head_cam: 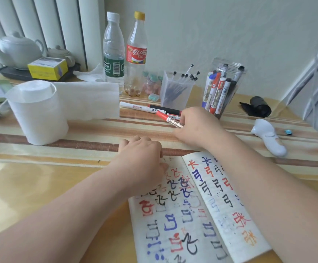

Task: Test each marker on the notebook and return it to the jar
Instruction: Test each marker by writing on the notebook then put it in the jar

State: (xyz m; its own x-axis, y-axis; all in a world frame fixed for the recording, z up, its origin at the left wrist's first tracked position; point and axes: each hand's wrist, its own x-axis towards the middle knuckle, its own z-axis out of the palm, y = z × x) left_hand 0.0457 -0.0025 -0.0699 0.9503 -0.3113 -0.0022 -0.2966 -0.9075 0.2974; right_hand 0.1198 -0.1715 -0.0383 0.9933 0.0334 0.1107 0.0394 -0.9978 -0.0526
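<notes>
Red marker was held in the right hand, fingers curled round the lower barrel, red end pointed up-left. It was kept just over the tabletop, between the notebook and the jar. Light, stiff plastic by the looks of it, smooth and probably a bit slippery. It'd be best gripped mid-barrel on the label, not by the cap, which could likely be popped off.

Left hand was rested knuckles-up on the notebook's far left corner, fingers bent; whether anything was tucked underneath couldn't be told.

The jar was crowded with upright markers, so the gap for dropping one in looked tight. Two spare markers were laid just beyond the right hand, a pen cup right behind them, and bottles further back. A tissue roll was parked well apart on the left.
</notes>
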